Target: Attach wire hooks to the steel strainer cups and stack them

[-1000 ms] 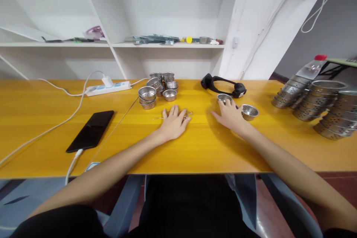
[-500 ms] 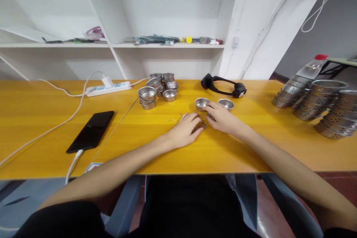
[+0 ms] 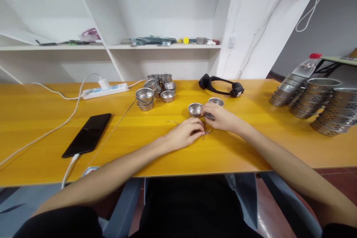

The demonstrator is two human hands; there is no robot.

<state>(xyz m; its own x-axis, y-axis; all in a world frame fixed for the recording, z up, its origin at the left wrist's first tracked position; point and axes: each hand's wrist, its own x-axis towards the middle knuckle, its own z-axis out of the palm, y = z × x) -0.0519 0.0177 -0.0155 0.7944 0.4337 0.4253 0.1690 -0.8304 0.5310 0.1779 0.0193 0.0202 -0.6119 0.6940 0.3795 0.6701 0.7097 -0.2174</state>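
Observation:
My left hand (image 3: 187, 134) rests low over the yellow table with its fingers curled together. Thin bent metal wire (image 3: 208, 132) pokes out at its fingertips, and another wire end (image 3: 172, 122) shows behind the knuckles. My right hand (image 3: 219, 117) is closed on the rim of a small perforated metal cup (image 3: 209, 115), which its fingers partly cover. Just left of those fingers stands a second metal cup (image 3: 195, 109), upright. A third cup (image 3: 216, 101) sits behind the right hand. How much wire lies under the left palm is hidden.
Several metal cups (image 3: 145, 96) are grouped at the back left. Tall stacks of perforated cups (image 3: 315, 96) and a red-capped bottle (image 3: 305, 67) stand at right. A black headset (image 3: 221, 86), a phone (image 3: 87, 135) with its cable and a power strip (image 3: 106, 91) also lie on the table (image 3: 156, 160).
My right hand has shifted slightly, and more of the cup in its fingers shows. The two cups near it appear further left and apart. More wire shows by my left fingertips.

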